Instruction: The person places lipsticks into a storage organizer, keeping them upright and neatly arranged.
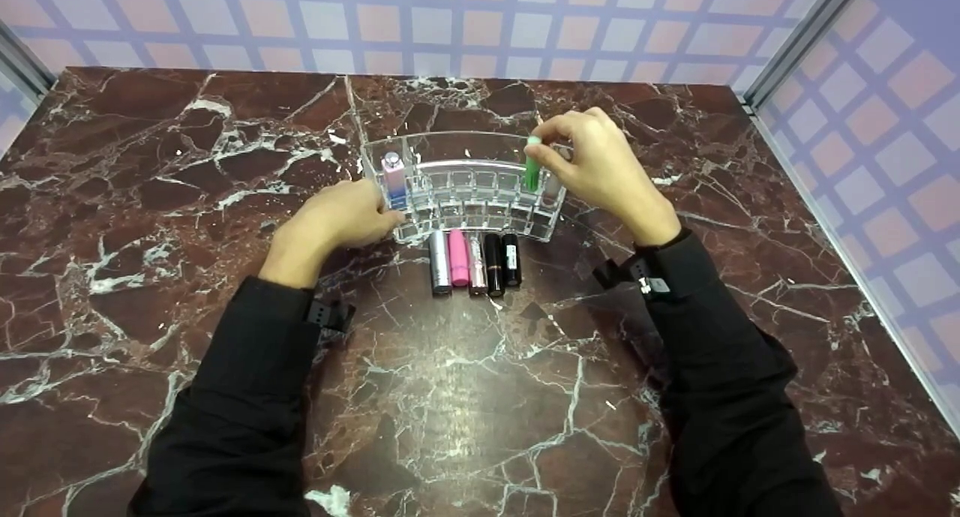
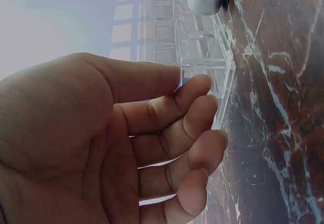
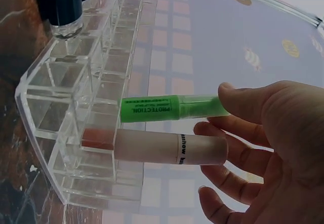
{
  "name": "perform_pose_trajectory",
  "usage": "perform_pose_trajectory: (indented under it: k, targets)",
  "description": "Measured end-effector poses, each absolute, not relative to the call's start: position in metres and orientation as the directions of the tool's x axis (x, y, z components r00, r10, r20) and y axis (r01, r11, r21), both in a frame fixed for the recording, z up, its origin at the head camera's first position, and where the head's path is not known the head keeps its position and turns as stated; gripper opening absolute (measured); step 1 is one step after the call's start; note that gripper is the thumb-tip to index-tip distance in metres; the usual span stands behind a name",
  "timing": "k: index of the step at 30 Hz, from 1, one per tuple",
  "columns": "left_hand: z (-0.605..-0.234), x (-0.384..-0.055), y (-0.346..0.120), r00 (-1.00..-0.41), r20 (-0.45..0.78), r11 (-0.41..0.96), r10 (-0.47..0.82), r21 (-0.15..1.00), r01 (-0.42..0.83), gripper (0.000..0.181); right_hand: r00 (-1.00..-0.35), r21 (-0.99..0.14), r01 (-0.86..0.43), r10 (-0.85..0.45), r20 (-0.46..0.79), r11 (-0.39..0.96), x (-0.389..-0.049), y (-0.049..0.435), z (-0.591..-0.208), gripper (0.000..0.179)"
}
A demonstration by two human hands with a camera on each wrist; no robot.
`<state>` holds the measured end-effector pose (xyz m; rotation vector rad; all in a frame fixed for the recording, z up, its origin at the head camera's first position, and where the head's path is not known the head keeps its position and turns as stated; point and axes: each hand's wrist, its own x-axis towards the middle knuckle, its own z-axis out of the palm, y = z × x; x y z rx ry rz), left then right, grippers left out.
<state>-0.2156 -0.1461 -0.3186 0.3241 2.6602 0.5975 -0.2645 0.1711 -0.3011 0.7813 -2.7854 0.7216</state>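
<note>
A clear stepped acrylic organizer [image 1: 465,168] with several compartments stands on the marble-patterned table. At its left end my left hand [image 1: 341,213] grips the side, thumb and forefinger at the corner in the left wrist view. My right hand [image 1: 600,157] pinches the top of a green lip balm tube [image 3: 152,108] between thumb and fingers. The tube is upright at the back right compartments, its lower end behind clear plastic. Beside it a pale pink tube [image 3: 169,147] stands in a right-end slot. A pink-and-blue tube [image 1: 394,179] stands at the left end.
In front of the organizer lie a silver lipstick [image 1: 440,262], a pink tube [image 1: 458,258], a clear-and-pink lipstick [image 1: 478,266] and two black lipsticks [image 1: 493,266], side by side. A checkered wall [image 1: 450,29] closes off the back, with another panel [image 1: 877,127] at right.
</note>
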Motion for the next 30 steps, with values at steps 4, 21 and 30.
perform_pose_trajectory:
  k: [4, 21, 30]
  targets:
    - [-0.319, -0.216, -0.146, -0.894, -0.32, 0.876, 0.313, 0.462, 0.141, 0.038, -0.858, -0.398, -0.513, -0.442, 0.261, 0.76, -0.266, 0.173, -0.303, 0.029]
    - [-0.322, -0.216, -0.146, -0.872, -0.367, 0.859, 0.325, 0.5, 0.11, 0.039, -0.824, -0.354, -0.565, -0.528, 0.203, 0.745, -0.269, 0.18, -0.306, 0.03]
    - [-0.32, -0.215, -0.146, -0.868, -0.363, 0.861, 0.337, 0.493, 0.128, 0.036, -0.837, -0.362, -0.54, -0.531, 0.133, 0.76, -0.269, 0.181, -0.304, 0.031]
